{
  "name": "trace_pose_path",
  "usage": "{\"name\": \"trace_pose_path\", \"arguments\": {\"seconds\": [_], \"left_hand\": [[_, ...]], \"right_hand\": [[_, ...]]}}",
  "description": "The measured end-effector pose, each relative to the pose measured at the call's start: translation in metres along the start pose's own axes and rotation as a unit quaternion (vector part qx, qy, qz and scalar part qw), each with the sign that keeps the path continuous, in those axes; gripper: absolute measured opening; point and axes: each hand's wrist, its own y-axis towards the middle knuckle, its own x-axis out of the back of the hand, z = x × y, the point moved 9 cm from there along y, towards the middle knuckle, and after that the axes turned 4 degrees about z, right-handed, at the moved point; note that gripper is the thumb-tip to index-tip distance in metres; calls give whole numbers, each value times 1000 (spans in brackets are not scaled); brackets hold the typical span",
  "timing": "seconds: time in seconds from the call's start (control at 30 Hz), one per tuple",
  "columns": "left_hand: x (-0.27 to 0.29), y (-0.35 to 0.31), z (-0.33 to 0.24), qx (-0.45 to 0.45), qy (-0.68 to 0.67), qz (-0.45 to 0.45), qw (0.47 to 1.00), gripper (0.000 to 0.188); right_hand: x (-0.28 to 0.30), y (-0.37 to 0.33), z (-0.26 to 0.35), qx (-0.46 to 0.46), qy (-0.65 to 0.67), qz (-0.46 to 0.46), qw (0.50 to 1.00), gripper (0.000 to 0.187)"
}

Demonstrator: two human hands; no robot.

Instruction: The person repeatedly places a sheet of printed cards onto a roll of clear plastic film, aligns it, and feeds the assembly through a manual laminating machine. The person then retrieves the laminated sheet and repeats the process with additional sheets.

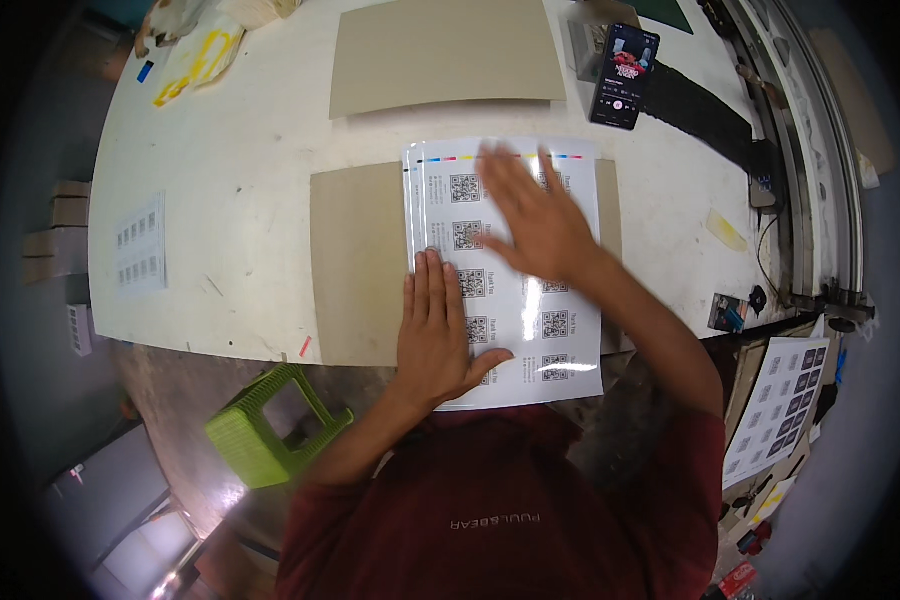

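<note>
A glossy white sheet [515,315] printed with rows of square codes and a strip of colour marks lies over a grey-beige board [358,265]. The sheet's near end reaches past the table edge, close to my body. My left hand [435,325] rests flat on the sheet's left side, fingers together and thumb stretched out to the right. Higher up, my right hand [538,215] is spread over the sheet's upper right part, its fingertips smeared by motion. Whether the right palm touches the sheet I cannot tell. Neither hand grasps anything.
Beyond the sheet lies a second beige board [445,55]. A lit phone [625,80] leans at the back right, beside a black strip [700,105]. A metal rail [832,210] edges the right side. A smaller printed sheet [140,250] lies left; a green stool [255,440] stands below.
</note>
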Motion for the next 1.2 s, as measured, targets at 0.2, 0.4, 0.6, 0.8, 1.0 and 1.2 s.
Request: {"name": "trace_pose_path", "arguments": {"seconds": [0.2,0.4,0.6,0.8,1.0,1.2], "left_hand": [[-6,-1,5,11,-16,-4,1000,117],[-5,2,-1,17,14,19,1000,113],[-1,4,-6,20,19,-4,1000,112],[2,-2,13,18,-77,-1,997,96],[41,-18,118,141,-99,-96,980,71],[31,-16,143,102,212,-71,969,60]], "right_hand": [[-20,-70,67,31,71,122,990,85],[12,-38,-46,-140,-59,32,988,87],[7,-113,-6,-174,-3,29,984,87],[1,-230,71,-197,216,56,955,81],[157,-425,9,-528,-44,-349,773,76],[198,-698,-36,-855,-260,-124,432,94]]}}
